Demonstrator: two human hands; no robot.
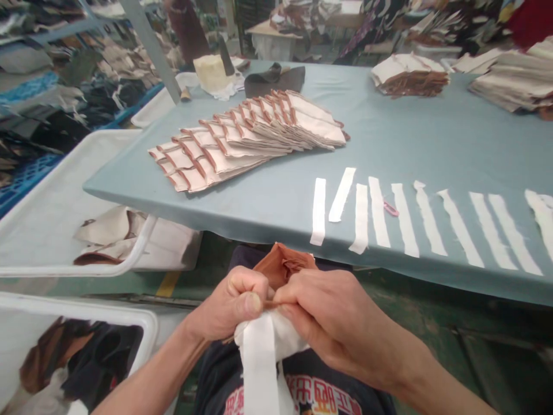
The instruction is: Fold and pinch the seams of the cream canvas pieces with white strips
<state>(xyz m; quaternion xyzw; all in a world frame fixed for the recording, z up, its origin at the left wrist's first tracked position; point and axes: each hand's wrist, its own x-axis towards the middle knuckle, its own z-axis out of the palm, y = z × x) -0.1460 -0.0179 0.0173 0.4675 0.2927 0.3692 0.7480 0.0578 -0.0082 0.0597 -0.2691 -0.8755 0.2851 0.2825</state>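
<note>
My left hand [235,302] and my right hand [328,314] meet close to my body, below the table's front edge. Between them they pinch the brown edge of a cream and rust-brown fabric piece [276,262]. Its brown part bulges up beyond my fingers, and cream cloth hangs below them. A white strip [260,357] runs down from the pinched edge over my dark printed shirt. Both hands are closed with thumbs pressed against the edge; the fingertips underneath are hidden.
On the blue-green table [389,138] lie a fanned stack of cream pieces [246,135], a row of white strips [400,219] and a pink pin [391,208]. More stacks [408,75] sit farther back. White bins [142,245] with fabric stand at left.
</note>
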